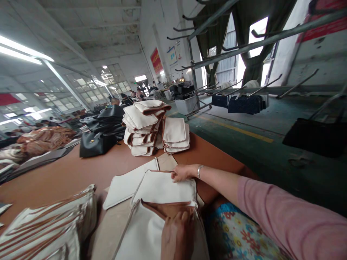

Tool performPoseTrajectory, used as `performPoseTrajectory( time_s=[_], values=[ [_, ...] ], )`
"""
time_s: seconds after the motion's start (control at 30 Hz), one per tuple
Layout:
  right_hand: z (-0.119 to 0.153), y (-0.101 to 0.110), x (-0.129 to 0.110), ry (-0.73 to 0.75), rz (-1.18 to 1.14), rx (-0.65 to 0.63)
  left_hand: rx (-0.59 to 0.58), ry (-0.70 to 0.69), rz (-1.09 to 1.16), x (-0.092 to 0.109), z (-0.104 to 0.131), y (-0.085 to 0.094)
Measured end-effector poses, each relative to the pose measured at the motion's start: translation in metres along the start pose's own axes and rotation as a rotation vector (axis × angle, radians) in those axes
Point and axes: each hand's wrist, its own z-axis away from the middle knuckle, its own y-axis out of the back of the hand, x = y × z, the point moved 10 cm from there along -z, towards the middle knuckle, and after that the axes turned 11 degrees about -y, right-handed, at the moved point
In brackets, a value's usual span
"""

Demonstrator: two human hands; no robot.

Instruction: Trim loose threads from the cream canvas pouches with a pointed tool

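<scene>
A white bag piece with brown lining (146, 227) lies nearest me, its mouth gaping to show the brown inside. My left hand (177, 233) is closed at that mouth, fingers curled over the edge and partly hidden. Just beyond it lies a second white bag piece (165, 187), joined or overlapping; I cannot tell which. My right hand (183, 172), with a silver bracelet, pinches this piece's far edge. Another flat white piece (127, 184) sits to the left. Beneath them is a beige board or sheet (104, 231).
Folded white-and-brown pieces (143, 126) are stacked at the back of the brown table (114, 164), beside a black bag (94, 144). More white pieces (54, 224) lie at left. A metal rack (233, 54) with hanging dark bags stands at right. Floral cloth (244, 231) covers my lap area.
</scene>
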Motion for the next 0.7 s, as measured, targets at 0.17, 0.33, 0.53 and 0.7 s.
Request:
performPoseTrajectory(
  time_s=[0.17,0.33,0.53,0.7],
  values=[
    [-0.002,-0.004,-0.001,-0.059,0.001,0.073,0.063,0.023,-0.007,0.006,0.042,0.004],
    [0.019,-0.002,-0.003,-0.084,-0.045,0.137,0.223,0.035,0.089,0.0,0.072,0.041],
    [0.059,0.01,-0.03,-0.036,-0.25,0.23,0.358,0.123,0.354,-0.015,0.089,0.065],
    [0.102,-0.023,-0.041,-0.022,-0.502,0.051,0.456,0.083,0.092,-0.003,0.09,0.077]
  ],
)
